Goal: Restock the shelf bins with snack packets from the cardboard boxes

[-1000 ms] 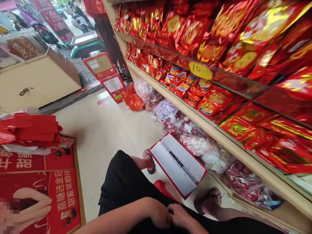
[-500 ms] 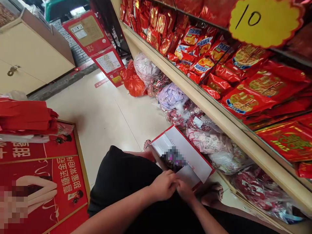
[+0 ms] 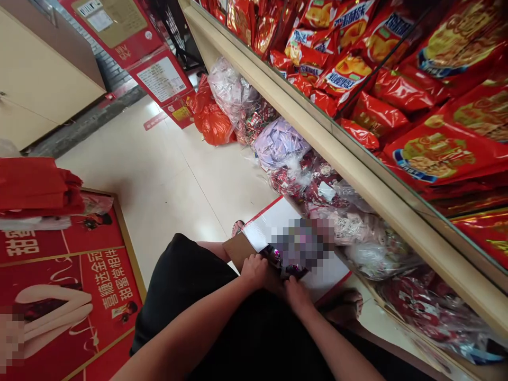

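Note:
My left hand [image 3: 254,270] curls over the near edge of a small brown cardboard box [image 3: 237,250] that rests on my lap over black clothing [image 3: 206,312]. Close beside it, my right hand [image 3: 297,293] grips the same box at its right near corner, fingers bent. The box's contents are blurred out and cannot be made out. Behind the box a flat white carton with a red rim [image 3: 273,217] leans against the bags on the floor. A sandalled foot [image 3: 345,309] shows to the right of my hands.
A long wooden shelf [image 3: 357,174] of red snack packets [image 3: 432,153] runs along the right. Clear plastic bags of sweets [image 3: 278,143] lie under it. Red cartons [image 3: 159,79] stand at the back, a red poster board [image 3: 79,296] and stacked red packs [image 3: 35,185] on the left.
The view has tilted down and closer to the shelf. My hands have moved from my lap up onto the brown box, which has come into view with its flap open.

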The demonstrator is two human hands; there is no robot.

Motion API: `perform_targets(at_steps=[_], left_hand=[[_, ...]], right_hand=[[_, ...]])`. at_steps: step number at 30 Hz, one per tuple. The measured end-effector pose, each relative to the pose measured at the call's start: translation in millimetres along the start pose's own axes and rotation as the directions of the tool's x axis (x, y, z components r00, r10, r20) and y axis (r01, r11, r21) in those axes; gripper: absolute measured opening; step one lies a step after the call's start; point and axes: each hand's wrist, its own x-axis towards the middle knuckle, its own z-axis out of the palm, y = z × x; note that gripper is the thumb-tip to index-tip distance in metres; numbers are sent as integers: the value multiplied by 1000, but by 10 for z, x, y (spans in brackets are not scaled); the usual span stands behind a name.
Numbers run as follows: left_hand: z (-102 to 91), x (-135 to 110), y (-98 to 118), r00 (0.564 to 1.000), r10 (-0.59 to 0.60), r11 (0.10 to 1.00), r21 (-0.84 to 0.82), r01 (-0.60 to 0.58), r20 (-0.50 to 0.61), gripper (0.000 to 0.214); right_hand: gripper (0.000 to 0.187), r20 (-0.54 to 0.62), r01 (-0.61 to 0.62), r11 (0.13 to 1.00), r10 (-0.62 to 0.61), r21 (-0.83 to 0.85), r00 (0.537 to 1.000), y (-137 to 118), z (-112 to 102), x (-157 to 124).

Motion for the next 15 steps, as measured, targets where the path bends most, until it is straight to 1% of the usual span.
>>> perform_targets(at_steps=[3, 5, 7, 10, 11, 13, 15], left_hand=[[19, 319, -34, 997, 79, 996, -47, -77, 22, 39], [93, 488, -37, 993, 108, 991, -79, -104, 47, 48], [200, 562, 5, 996, 74, 993, -96, -69, 48, 55], [349, 481, 146, 999, -38, 994, -98, 37, -10, 58], [372, 429, 198, 996, -81, 992, -97, 76, -47, 59], [353, 355, 265, 971, -150, 987, -85, 136, -188, 63], [232, 377, 246, 912, -172, 985, -63, 160, -371, 68]], right_hand=[[29, -17, -127, 992, 126, -2, 992, 61, -15, -229], [24, -12, -213, 977, 213, 14, 977, 156, -21, -369], [25, -14, -280, 959, 281, 41, 960, 270, -22, -493], [34, -43, -366, 926, 371, 95, 928, 396, 19, -665], [36, -70, -395, 908, 407, 136, 911, 415, 46, -719], [39, -152, -430, 868, 473, 250, 868, 424, 107, -807], [40, -265, -418, 838, 517, 351, 814, 426, 148, -852]])
